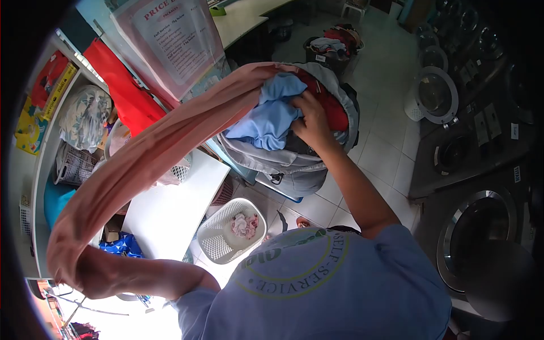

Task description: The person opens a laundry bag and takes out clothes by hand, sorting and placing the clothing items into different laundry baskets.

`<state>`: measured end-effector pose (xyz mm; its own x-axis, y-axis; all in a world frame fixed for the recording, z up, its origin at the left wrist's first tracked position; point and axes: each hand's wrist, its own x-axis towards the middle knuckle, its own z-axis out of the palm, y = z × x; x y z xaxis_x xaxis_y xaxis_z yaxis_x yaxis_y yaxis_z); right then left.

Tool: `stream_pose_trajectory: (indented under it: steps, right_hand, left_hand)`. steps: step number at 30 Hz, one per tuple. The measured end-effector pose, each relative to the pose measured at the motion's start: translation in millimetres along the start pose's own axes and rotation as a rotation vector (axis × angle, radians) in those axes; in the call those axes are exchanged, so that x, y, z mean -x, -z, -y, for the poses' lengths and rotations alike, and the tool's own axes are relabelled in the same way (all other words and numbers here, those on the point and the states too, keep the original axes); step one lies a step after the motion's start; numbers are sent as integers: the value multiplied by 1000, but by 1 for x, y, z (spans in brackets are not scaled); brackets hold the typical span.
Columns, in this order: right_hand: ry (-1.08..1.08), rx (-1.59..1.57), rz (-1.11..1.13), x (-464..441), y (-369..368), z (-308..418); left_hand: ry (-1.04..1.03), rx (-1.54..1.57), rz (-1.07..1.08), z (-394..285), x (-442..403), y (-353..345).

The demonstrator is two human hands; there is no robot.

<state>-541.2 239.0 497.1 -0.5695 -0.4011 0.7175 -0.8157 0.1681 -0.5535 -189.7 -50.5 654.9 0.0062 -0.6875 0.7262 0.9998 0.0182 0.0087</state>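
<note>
A long pink cloth (153,136) arcs from the far left up to the mouth of a grey laundry bag (272,164). At its lower end my left hand (93,272) is closed on it, mostly covered by the folds. My right hand (310,120) reaches into the bag's opening, fingers bent and closed on a light blue cloth (260,124). That blue cloth bulges over the near left rim. Red clothing (331,107) shows behind my right hand inside the bag. The cloth hides what lies deeper in the bag.
Below the bag, a white laundry basket (209,241) holds a few pale pink and white items. A white table (170,209) and shelves (42,170) stand left. Front-loading machines (476,226) line the right, one door (435,96) open. Another full basket (334,48) stands farther back.
</note>
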Motion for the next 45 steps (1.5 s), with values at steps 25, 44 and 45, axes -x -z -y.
stream_pose_trajectory:
  steps: [25, 44, 45]
  right_hand:
    - [213, 28, 15, 21, -2, 21]
    - [119, 255, -87, 23, -10, 32]
    - [118, 270, -94, 23, -10, 29]
  left_hand:
    - [424, -1241, 1081, 286, 161, 24]
    - [777, 103, -140, 178, 61, 15]
    - [671, -31, -91, 170, 56, 5]
